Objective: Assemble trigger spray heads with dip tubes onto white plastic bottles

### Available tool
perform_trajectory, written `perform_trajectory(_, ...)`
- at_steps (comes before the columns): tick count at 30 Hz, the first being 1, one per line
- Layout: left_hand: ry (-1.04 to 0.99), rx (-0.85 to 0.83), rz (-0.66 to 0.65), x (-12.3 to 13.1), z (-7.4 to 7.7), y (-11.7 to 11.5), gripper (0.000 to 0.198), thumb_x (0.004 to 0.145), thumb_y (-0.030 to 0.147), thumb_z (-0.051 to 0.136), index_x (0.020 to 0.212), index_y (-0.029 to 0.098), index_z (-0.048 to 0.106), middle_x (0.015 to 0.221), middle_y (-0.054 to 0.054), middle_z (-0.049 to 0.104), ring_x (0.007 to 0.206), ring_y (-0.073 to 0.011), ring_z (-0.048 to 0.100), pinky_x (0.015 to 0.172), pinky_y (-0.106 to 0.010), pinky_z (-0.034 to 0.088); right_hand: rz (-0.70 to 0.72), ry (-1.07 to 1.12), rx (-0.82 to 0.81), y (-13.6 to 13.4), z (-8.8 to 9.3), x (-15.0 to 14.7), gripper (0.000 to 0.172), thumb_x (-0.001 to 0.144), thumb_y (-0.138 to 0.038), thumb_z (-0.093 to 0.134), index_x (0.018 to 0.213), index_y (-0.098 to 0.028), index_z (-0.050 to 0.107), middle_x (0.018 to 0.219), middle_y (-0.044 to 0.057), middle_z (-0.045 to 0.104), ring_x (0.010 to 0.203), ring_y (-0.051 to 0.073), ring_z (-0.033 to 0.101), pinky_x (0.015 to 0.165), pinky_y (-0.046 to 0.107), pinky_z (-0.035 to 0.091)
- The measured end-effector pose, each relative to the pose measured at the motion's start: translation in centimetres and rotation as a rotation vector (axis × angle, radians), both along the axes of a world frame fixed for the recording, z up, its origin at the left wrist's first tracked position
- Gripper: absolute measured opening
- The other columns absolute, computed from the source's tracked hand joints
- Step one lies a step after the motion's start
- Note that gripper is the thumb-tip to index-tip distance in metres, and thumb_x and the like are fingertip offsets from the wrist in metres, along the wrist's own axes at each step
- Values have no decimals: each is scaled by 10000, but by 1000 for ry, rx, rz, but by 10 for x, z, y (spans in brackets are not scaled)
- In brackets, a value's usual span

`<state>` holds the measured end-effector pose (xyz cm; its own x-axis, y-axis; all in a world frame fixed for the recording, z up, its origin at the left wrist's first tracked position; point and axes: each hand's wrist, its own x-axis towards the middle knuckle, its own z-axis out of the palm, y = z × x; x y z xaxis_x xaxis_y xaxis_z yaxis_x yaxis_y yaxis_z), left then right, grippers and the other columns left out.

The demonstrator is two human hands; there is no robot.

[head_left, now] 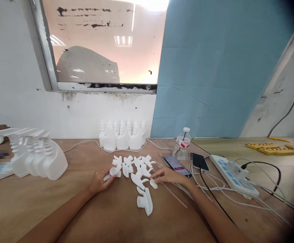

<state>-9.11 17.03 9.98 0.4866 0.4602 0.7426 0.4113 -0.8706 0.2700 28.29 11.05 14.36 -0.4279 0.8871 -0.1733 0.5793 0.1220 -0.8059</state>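
Note:
My left hand (100, 181) is closed on a white trigger sprayer head (113, 171), its round collar turned toward me. My right hand (164, 176) has its fingertips pinched at a small flat white plastic piece (153, 183), just above the table. Between the hands lies a loose group of white sprayer heads (137, 178), several of them touching. Nearest to me is another sprayer head (145, 201), lying on its side with its collar to the left.
Several white bottles (123, 136) stand against the wall. At left stand bottles with sprayer heads fitted (39, 155). To the right are a water bottle (184, 140), a lit phone (176, 166), a dark phone (199, 161), a power strip (234, 177) with cables, and yellow parts (278, 150).

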Motion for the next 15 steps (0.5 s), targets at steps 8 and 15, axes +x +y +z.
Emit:
perform_trajectory(8,181,1,-141,19,3,-25,252,881,393,578,979,172,650,821,-45,680,707,-135,613,652,-234,468,-55,3,421,-5,5,-22,412,829,-515,611,1033,-178,733,1005,90,667,880,206,589,776,325,467)
perform_trajectory(15,282,-333,-145,40,9,-39,352,855,478,607,1053,193,664,947,-38,688,848,-168,611,762,-263,460,-62,124,666,-18,-3,-82,327,891,-387,572,1164,-214,620,1017,63,612,783,147,557,751,300,480)
